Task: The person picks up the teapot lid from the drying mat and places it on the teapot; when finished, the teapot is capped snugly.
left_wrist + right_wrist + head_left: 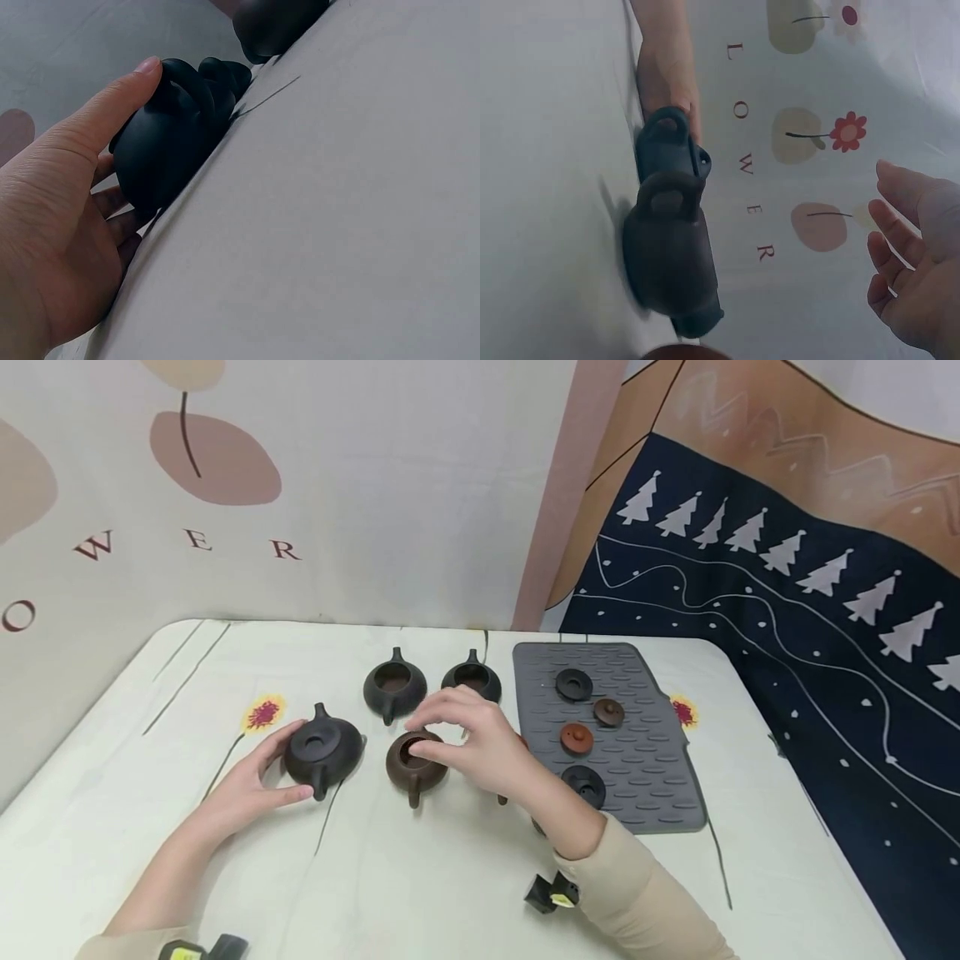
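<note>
My left hand holds a black teapot at the left, its fingers round the far side of the body and its thumb against the loop handle in the left wrist view. Whether a lid covers this pot I cannot tell. Over a brown, lidless teapot hovers my right hand, thumb and fingers apart. The right wrist view shows that hand with nothing in it, off to the side of the brown teapot. Under the right hand and wrist, a reddish-brown pot is mostly hidden.
Two dark lidless teapots, one left and one right, stand at the back. On the right a grey ribbed mat bears several lids, including a black one, a brown one and an orange-brown one. Printed curtains hang behind.
</note>
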The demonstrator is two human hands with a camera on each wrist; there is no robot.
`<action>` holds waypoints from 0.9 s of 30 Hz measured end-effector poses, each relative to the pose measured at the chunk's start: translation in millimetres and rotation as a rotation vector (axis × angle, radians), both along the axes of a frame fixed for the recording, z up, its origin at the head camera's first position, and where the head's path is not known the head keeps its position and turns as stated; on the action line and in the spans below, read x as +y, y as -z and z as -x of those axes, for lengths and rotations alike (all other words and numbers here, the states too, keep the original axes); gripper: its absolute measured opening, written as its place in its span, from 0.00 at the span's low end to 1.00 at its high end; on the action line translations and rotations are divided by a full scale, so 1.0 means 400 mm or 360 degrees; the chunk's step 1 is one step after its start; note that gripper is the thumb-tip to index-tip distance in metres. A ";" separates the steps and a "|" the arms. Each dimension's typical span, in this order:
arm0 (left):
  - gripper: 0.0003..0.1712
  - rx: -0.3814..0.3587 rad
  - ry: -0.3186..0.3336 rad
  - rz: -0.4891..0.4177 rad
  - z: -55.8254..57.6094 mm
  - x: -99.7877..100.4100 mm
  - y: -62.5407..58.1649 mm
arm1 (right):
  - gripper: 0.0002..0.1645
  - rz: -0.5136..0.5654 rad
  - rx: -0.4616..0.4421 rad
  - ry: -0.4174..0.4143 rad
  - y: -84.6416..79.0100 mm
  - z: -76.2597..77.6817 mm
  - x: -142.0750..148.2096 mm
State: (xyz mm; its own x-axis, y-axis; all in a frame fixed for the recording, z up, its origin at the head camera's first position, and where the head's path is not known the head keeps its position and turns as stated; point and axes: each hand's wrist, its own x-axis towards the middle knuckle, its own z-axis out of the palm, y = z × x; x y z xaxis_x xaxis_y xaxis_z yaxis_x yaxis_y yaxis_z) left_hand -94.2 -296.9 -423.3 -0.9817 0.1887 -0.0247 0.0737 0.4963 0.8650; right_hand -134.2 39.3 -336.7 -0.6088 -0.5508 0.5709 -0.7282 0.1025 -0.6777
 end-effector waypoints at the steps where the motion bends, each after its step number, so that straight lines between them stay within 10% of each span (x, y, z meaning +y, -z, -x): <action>1: 0.56 -0.0001 -0.0001 0.0003 0.000 0.000 -0.001 | 0.12 0.0003 -0.0007 0.0002 0.002 -0.001 0.010; 27: 0.56 0.0013 0.0001 0.0022 0.000 0.002 -0.003 | 0.16 -0.0242 -0.0124 0.0276 0.063 -0.031 0.300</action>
State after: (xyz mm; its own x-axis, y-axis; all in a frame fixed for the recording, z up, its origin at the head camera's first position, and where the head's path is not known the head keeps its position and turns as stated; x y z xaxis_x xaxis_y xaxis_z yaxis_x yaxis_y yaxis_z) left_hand -94.3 -296.2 -422.0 -0.9818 0.1890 -0.0192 0.0810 0.5083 0.8574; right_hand -121.7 159.4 -361.9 -0.7408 -0.5101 0.4371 -0.6369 0.3267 -0.6983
